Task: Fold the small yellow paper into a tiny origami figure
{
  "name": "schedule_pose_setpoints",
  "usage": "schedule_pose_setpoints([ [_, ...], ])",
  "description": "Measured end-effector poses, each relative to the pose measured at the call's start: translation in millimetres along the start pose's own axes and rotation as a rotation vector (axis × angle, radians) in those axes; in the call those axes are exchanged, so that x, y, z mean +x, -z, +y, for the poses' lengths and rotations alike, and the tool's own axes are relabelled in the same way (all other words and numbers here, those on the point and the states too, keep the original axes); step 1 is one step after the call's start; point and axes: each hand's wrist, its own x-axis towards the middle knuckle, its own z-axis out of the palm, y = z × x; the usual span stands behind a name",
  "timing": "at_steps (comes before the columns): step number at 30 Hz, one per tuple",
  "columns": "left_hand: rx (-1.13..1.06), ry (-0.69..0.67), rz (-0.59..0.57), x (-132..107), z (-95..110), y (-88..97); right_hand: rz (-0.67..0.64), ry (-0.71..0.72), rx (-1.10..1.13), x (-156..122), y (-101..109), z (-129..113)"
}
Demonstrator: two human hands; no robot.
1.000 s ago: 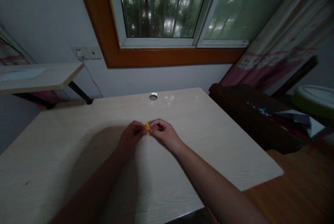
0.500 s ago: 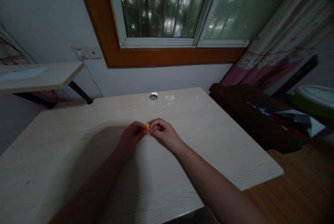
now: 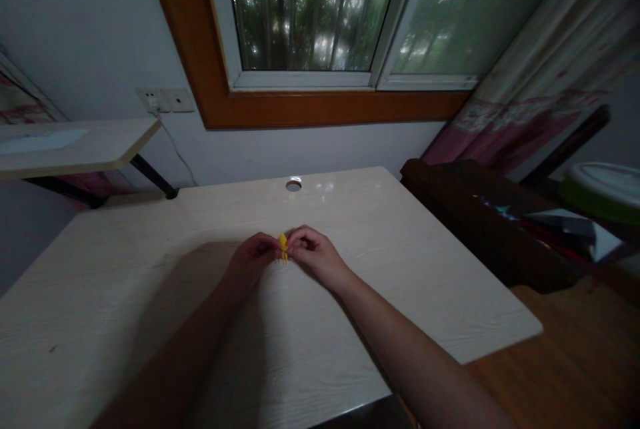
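A small yellow folded piece [image 3: 283, 245], maybe paper, is pinched between both my hands just above the pale wooden table [image 3: 150, 295]. My left hand [image 3: 253, 259] grips it from the left with curled fingers. From the right, my right hand [image 3: 313, 254] holds it with thumb and fingertips pressed together. Most of the piece is hidden by my fingers.
A round cable hole [image 3: 293, 184] sits near the table's far edge under the window. A second light table [image 3: 75, 145] stands at the left by a wall socket [image 3: 165, 101]. A dark chair [image 3: 480, 215] and a green-rimmed basin [image 3: 603, 189] are at the right.
Both hands stay in the same spot on the yellow piece; only slight finger shifts show and the piece sits a touch higher.
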Motion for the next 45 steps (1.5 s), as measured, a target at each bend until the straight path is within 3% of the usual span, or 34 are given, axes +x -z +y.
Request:
schedule_pose_setpoints([
  [13, -0.199, 0.092, -0.062, 0.9, 0.7, -1.9, 0.002, 0.04, -0.047, 0.7, 2.6, 1.8],
  [27, -0.127, 0.11, -0.02, 3.8, 0.9, -4.0, 0.023, 0.105, -0.183, 1.4, 4.1, -0.5],
  [35, -0.005, 0.079, 0.024, 4.5, 3.2, -3.9, 0.074, -0.027, -0.009, 1.5, -1.0, 2.9],
  [41, 0.16, 0.053, 0.068, 3.7, 0.9, -3.3, 0.125, 0.098, -0.371, 1.5, 1.7, 0.6],
  [45, 0.18, 0.04, 0.106, 3.0, -0.1, -2.2, 0.119, 0.128, -0.409, 1.4, 2.7, 1.5],
])
